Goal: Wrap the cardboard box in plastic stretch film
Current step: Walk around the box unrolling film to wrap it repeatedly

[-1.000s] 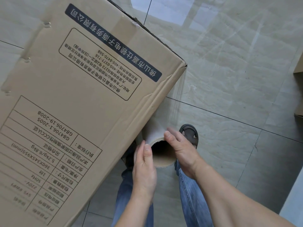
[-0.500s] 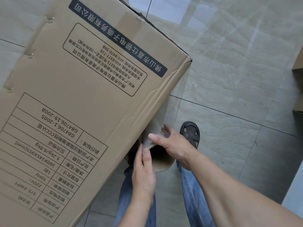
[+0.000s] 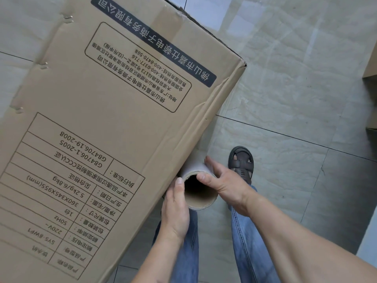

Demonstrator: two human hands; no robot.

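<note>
Holding a roll of clear plastic stretch film on a brown cardboard core (image 3: pixel 201 190) upright against the near edge of a tall tan printed cardboard box (image 3: pixel 114 127) standing on the glossy tiled floor (image 3: pixel 295 78). Left hand (image 3: pixel 175 209) and right hand (image 3: pixel 222 180) cupping opposite sides, neither grip clenched, probably letting the roll spin. Film stretching up towards the box corner.

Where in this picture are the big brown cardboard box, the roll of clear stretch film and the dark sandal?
Big brown cardboard box (image 3: pixel 106 123): head view, printed side panel.
Roll of clear stretch film (image 3: pixel 201 205): head view, cardboard core rim.
Dark sandal (image 3: pixel 241 163): head view, top straps.
</note>
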